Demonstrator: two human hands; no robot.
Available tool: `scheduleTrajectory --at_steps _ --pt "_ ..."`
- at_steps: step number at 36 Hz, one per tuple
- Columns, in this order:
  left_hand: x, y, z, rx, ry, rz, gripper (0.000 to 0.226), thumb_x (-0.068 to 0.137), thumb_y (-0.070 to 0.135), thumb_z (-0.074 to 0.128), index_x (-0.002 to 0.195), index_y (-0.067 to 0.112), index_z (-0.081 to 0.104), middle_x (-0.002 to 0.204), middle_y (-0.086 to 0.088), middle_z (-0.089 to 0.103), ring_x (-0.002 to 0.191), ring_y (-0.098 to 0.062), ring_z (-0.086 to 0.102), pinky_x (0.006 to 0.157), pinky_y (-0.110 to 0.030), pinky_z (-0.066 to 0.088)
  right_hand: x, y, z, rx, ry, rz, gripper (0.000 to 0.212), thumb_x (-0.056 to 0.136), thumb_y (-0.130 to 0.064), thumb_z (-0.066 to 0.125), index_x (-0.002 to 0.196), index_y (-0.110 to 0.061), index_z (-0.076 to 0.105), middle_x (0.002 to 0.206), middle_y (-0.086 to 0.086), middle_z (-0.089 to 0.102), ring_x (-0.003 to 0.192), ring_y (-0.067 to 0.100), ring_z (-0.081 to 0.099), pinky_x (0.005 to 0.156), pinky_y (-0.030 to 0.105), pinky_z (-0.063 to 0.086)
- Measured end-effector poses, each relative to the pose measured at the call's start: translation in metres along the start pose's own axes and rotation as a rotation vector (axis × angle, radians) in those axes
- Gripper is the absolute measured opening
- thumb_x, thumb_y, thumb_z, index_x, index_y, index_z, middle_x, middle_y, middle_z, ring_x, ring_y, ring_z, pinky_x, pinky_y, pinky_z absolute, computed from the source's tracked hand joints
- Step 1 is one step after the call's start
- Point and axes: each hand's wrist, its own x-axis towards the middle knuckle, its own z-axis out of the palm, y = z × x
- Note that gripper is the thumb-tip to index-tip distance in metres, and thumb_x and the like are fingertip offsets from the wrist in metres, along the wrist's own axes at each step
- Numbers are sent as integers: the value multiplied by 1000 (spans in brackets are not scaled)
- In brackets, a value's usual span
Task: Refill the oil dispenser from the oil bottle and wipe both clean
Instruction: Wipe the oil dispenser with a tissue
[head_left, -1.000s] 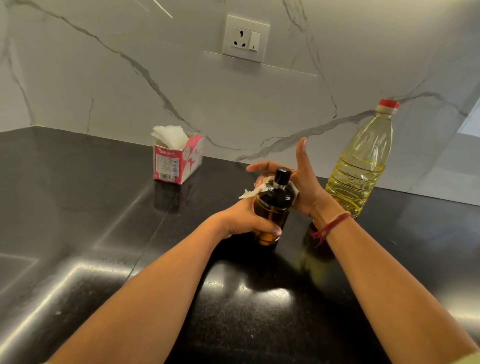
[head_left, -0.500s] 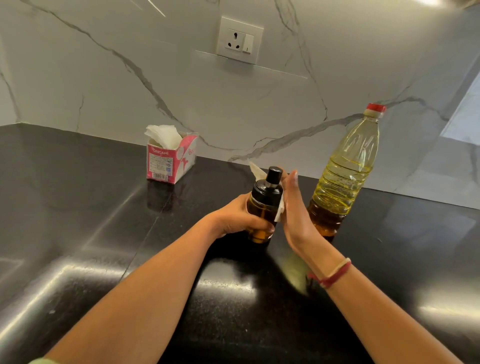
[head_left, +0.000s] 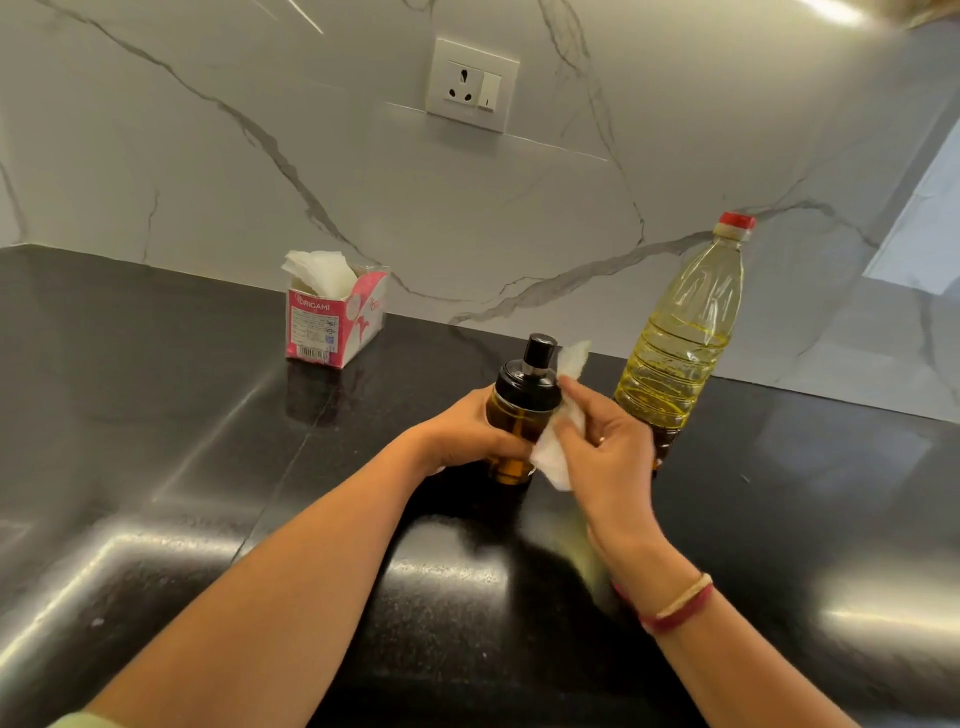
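Note:
The oil dispenser (head_left: 519, 410), amber glass with a black cap, stands upright on the black counter (head_left: 208, 467) at centre. My left hand (head_left: 462, 436) grips its body from the left. My right hand (head_left: 597, 447) holds a white tissue (head_left: 553, 452) and presses it against the dispenser's right side, just below the cap. The oil bottle (head_left: 680, 338), clear plastic with yellow oil and a red cap on, stands upright to the right, behind my right hand.
A pink tissue box (head_left: 332, 322) with white tissues sticking out stands at the back left by the marble wall. A wall socket (head_left: 470, 85) is above. The counter's glossy surface stretches left and right.
My right hand has come from behind the dispenser round to its right front side with the tissue, now lower on the glass. My left hand kept its grip.

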Motion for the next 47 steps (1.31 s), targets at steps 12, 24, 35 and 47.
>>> scheduleTrajectory --at_steps 12,24,35,47 --pt "3 -3 6 98 145 23 37 70 18 71 106 18 63 99 3 72 93 -1 67 81 -20 55 -4 -40 8 -617 -139 -799 32 72 10 67 100 -3 73 105 8 72 97 18 68 82 27 54" --pt "2 -7 2 107 136 70 31 79 18 62 101 37 52 99 13 60 80 21 59 68 -3 46 19 -6 16 -1266 -277 -1074 31 88 -7 48 103 -7 74 116 12 68 118 24 59 106 37 40" --pt "0 -3 -1 0 2 58 31 76 4 75 95 25 65 72 15 70 71 2 66 65 -13 50 1 7 -34 -1080 -205 -1107 33 83 -2 51 110 -2 71 117 13 67 109 24 65 96 30 43" --pt "6 -8 -3 13 85 -17 53 61 18 83 109 18 62 87 9 73 90 -8 70 84 -29 52 26 9 -17 -375 -132 -99 27 91 -1 52 105 -9 73 93 7 73 77 7 63 73 16 50"
